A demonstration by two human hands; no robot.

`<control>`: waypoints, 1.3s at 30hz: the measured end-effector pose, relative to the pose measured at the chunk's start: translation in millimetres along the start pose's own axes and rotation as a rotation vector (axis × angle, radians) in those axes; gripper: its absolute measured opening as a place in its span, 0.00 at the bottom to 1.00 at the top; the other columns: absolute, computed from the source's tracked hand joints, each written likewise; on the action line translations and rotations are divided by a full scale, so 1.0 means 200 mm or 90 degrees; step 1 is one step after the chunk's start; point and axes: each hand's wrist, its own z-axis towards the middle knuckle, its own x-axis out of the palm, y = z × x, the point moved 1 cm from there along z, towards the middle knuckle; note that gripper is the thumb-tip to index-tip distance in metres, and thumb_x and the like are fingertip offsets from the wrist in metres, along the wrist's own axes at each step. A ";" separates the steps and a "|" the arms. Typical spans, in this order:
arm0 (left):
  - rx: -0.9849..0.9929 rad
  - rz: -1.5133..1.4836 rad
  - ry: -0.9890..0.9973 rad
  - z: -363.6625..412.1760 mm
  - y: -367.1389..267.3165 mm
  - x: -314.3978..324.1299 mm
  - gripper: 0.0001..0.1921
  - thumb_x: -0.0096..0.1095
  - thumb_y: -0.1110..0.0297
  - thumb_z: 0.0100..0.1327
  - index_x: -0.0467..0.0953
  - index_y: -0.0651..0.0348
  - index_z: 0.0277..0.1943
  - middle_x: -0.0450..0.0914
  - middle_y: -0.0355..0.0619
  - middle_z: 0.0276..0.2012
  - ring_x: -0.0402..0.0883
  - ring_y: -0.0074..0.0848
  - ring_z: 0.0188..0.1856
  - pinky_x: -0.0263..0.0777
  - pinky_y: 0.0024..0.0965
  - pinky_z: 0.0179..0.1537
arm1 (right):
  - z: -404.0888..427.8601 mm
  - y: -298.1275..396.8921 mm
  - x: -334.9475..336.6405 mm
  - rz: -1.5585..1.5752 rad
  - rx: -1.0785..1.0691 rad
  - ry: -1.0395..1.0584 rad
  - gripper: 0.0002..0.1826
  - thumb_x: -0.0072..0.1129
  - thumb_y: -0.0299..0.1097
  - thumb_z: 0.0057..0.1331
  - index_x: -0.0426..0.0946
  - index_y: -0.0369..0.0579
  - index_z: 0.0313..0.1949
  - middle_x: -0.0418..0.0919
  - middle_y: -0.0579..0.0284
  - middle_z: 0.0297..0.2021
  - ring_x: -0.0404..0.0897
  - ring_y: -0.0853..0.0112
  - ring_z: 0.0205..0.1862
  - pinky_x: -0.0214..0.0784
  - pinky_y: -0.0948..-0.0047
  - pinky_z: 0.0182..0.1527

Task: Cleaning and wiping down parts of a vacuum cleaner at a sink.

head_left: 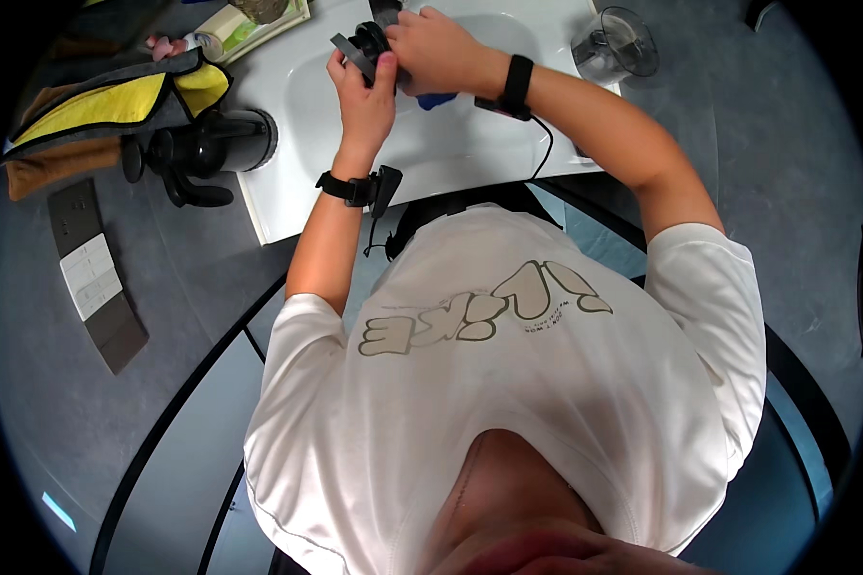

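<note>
My left hand (pixel 367 100) grips a black round part (pixel 369 42) with a grey ring (pixel 352 56) at its side, above a white sink basin (pixel 309 144). Close against it on the right is my right hand (pixel 435 54), its fingers curled near the part. What my right palm covers is hidden. Something blue (pixel 436 100) shows just below that hand; whether it is held or lies in the basin is unclear. A dark grey fitting, perhaps a tap (pixel 386 12), appears beyond both hands at the top edge.
A clear jug (pixel 618 47) stands at the sink's right edge. At the left are a black jug with a handle (pixel 208 144), yellow and grey cloths (pixel 101 108), a light tray (pixel 259 32), and a switch panel (pixel 93 277). Cables (pixel 548 147) trail from my wrist straps.
</note>
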 end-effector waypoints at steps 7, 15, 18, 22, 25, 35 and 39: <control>-0.063 -0.188 -0.064 0.03 -0.03 0.05 0.17 0.62 0.53 0.84 0.78 0.61 0.53 0.72 0.50 0.55 0.73 0.33 0.54 0.72 0.38 0.58 | -0.01 -0.01 0.24 -0.041 0.058 -0.113 0.12 0.65 0.34 0.67 0.82 0.53 0.50 0.82 0.70 0.43 0.77 0.67 0.48 0.66 0.65 0.49; -0.517 -0.683 -0.087 0.06 -0.19 -0.04 0.34 0.36 0.34 0.87 0.70 0.60 0.68 0.78 0.53 0.65 0.79 0.46 0.67 0.75 0.62 0.70 | -0.20 0.21 0.38 0.222 0.115 -0.283 0.33 0.68 0.27 0.65 0.78 0.54 0.71 0.81 0.61 0.63 0.82 0.61 0.53 0.79 0.60 0.51; -0.530 -0.732 -0.061 0.07 -0.13 -0.08 0.37 0.35 0.32 0.86 0.69 0.61 0.70 0.76 0.56 0.66 0.77 0.50 0.68 0.75 0.66 0.68 | -0.22 0.15 0.38 0.247 0.111 -0.358 0.28 0.67 0.25 0.66 0.82 0.54 0.66 0.83 0.59 0.59 0.85 0.55 0.56 0.82 0.59 0.55; -0.571 -1.190 0.053 0.07 0.02 -0.20 0.40 0.34 0.31 0.85 0.68 0.65 0.73 0.74 0.62 0.65 0.73 0.56 0.67 0.75 0.64 0.65 | -0.29 0.07 0.42 0.199 0.174 -0.303 0.16 0.69 0.22 0.66 0.86 0.48 0.53 0.86 0.56 0.52 0.87 0.54 0.53 0.83 0.61 0.54; -0.537 -1.130 0.040 0.09 -0.02 -0.18 0.42 0.30 0.30 0.85 0.68 0.66 0.73 0.74 0.62 0.64 0.73 0.57 0.66 0.75 0.61 0.64 | -0.31 -0.02 0.41 0.434 0.301 -0.427 0.23 0.79 0.18 0.54 0.87 0.46 0.51 0.88 0.55 0.52 0.88 0.54 0.52 0.83 0.63 0.52; -0.483 -1.067 0.171 -0.02 0.01 -0.14 0.44 0.19 0.30 0.85 0.73 0.62 0.71 0.80 0.55 0.65 0.81 0.44 0.63 0.77 0.47 0.69 | -0.11 0.22 0.12 0.295 0.136 -0.327 0.20 0.77 0.31 0.61 0.88 0.57 0.54 0.84 0.65 0.53 0.81 0.58 0.58 0.79 0.57 0.60; -0.532 -1.009 0.022 -0.08 -0.05 -0.08 0.42 0.22 0.34 0.87 0.69 0.68 0.71 0.77 0.62 0.64 0.79 0.53 0.65 0.80 0.63 0.66 | -0.15 0.09 0.20 0.742 0.471 -0.341 0.12 0.71 0.30 0.71 0.87 0.49 0.53 0.88 0.58 0.41 0.89 0.61 0.40 0.83 0.62 0.44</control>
